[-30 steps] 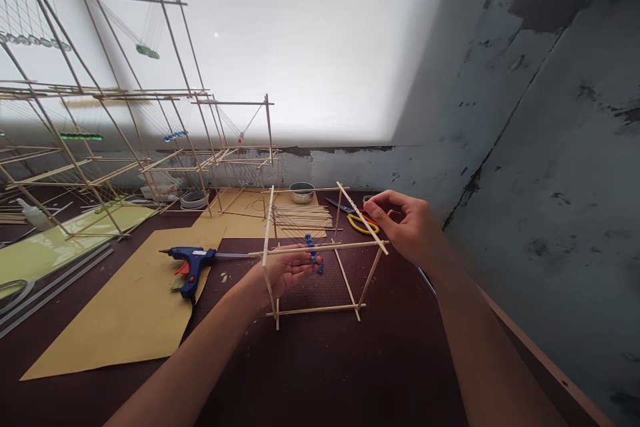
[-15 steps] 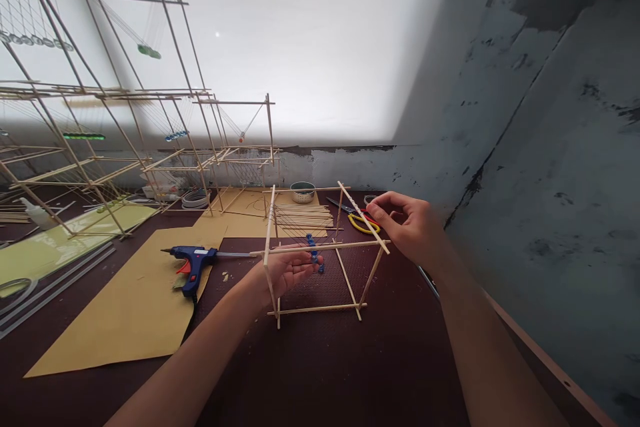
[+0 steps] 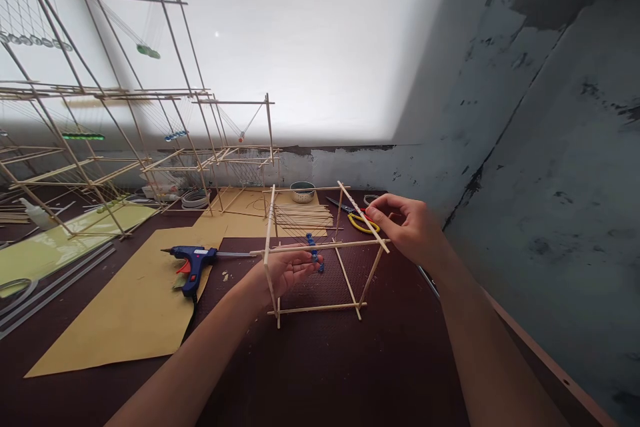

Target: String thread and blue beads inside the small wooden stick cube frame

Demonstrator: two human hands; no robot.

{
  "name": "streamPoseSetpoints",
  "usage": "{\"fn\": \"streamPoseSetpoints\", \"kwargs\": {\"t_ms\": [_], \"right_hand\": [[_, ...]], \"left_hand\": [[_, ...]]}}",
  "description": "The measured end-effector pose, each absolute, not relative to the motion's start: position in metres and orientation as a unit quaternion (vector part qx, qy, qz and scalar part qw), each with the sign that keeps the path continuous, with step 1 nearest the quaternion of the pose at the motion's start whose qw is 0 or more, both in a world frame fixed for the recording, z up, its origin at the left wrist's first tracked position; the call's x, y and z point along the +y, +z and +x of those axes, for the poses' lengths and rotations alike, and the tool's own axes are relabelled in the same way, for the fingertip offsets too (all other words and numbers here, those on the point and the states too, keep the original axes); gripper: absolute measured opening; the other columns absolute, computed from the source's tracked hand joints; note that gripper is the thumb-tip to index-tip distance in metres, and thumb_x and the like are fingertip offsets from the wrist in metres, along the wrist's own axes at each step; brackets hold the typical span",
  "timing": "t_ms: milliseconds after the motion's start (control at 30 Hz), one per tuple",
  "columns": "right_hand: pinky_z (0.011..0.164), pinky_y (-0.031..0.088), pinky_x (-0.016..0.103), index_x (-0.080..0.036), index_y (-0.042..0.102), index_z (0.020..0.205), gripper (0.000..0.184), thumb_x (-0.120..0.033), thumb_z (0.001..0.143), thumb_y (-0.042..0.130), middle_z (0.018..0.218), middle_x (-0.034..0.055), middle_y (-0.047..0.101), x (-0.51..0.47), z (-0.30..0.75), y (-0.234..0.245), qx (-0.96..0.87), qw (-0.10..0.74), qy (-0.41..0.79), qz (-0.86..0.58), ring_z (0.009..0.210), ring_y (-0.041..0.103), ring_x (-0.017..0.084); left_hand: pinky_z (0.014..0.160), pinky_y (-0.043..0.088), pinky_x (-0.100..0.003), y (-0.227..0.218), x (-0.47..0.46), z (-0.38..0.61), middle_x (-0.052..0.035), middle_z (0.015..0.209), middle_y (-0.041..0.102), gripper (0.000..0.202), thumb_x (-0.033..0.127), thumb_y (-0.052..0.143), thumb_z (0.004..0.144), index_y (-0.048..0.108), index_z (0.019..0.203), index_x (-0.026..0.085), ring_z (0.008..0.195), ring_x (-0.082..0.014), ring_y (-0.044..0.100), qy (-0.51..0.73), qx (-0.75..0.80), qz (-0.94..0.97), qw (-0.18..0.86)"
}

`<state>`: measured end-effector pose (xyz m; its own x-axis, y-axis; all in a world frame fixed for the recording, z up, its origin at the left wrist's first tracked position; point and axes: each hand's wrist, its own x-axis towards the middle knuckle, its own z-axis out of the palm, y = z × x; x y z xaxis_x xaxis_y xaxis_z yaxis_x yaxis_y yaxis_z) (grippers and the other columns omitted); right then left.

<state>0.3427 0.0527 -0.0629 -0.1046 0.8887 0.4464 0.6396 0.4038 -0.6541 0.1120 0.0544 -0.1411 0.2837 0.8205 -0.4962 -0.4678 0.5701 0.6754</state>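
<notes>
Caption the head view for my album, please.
Left hand at blue beads within a stick frame; right hand near its top.

Craft workshop with glue gun [image 3: 196, 267]

No lettering, numbers or signs readable. A small white rectangular label [image 3: 200, 253] sits on the body of the dark-blue plastic glue gun [image 3: 191, 285]; whatever it bears is too small to make out.
</notes>
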Motion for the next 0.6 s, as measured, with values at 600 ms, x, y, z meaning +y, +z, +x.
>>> {"fn": "streamPoseSetpoints", "kwargs": {"t_ms": [600], "right_hand": [[0.055,0.039,0.027,-0.020,0.069,0.080,0.032,-0.051,0.087,0.061,0.074,0.0017,0.067,0.0504,0.3436,-0.0619,-0.736,0.398,0.155,-0.525,0.060,0.052,0.014]], "left_hand": [[0.062,0.059,-0.015,-0.1453,0.0546,0.1098,-0.0165,0.082,0.075,0.021,-0.005,0.050,0.086,0.066,0.100,-0.003,0.066,-0.0133,0.072,0.420,0.415,0.222,0.776]]}}
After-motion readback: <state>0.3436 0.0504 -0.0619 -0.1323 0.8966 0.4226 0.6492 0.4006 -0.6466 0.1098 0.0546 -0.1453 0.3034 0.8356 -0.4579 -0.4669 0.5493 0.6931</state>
